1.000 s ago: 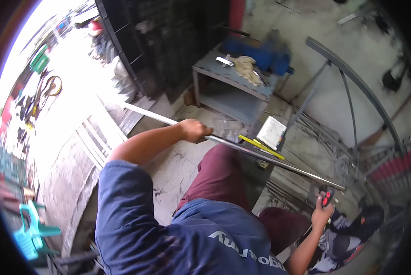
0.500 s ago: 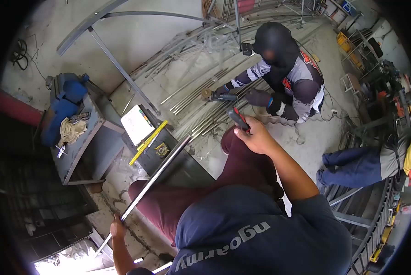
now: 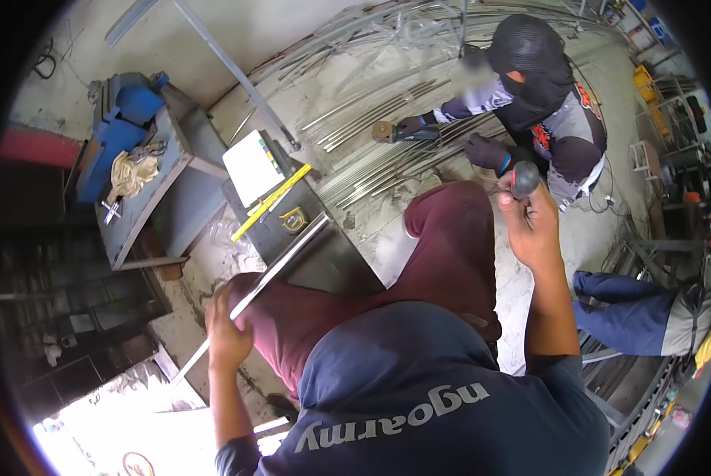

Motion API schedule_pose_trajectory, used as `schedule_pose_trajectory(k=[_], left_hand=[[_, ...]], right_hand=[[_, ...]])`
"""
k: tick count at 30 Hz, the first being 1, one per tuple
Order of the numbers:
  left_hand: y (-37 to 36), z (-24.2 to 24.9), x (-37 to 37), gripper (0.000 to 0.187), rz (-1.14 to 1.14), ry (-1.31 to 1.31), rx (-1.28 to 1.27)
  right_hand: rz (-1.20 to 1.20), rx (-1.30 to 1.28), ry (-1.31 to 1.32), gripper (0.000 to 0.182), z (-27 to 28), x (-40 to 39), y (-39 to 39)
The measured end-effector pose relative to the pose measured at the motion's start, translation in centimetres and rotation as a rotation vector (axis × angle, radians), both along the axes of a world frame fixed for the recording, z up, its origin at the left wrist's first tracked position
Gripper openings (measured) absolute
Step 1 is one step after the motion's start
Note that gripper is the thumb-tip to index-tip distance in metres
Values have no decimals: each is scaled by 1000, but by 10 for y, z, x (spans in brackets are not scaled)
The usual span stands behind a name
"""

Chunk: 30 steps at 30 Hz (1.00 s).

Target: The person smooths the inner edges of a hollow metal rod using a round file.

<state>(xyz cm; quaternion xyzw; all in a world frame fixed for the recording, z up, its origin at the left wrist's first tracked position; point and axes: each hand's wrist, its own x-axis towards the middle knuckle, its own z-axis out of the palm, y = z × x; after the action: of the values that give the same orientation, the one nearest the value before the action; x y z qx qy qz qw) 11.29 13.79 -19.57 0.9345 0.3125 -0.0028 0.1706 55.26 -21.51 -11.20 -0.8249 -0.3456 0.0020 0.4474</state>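
Tube (image 3: pixel 280 266): while its lower stretch is gripped in the left hand (image 3: pixel 230 332), its far end is held over the bench (image 3: pixel 336 266); contact with the bench cannot be told.
Left hand: fingers closed round the tube, at the near left of the bench.
Right hand (image 3: pixel 534 230): closed round a black-and-red tool (image 3: pixel 524 180), right of the bench; tool type not discernible.
Bench top: notebook (image 3: pixel 251 168), yellow rule (image 3: pixel 272 203) and tape (image 3: pixel 294 220) seen at its far end.
Co-worker (image 3: pixel 566 131): crouched beyond the bench, to its right; grinder (image 3: pixel 420 135) held above rods.
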Motion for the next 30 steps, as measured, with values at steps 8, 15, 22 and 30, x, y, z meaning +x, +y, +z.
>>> schedule_pose_trajectory(k=[8, 15, 22, 30], left_hand=[[-39, -26, 164, 43, -6, -180, -143], [-46, 21, 153, 29, -42, -46, -546], [-61, -22, 143, 30, -36, -152, -508], [-60, -24, 127, 31, -16, -157, -467]], right_hand=[[148, 119, -10, 23, 7, -17, 3], [137, 658, 521, 36, 5, -29, -10], [126, 677, 693, 24, -49, -19, 24], [155, 674, 825, 16, -87, -34, 57]])
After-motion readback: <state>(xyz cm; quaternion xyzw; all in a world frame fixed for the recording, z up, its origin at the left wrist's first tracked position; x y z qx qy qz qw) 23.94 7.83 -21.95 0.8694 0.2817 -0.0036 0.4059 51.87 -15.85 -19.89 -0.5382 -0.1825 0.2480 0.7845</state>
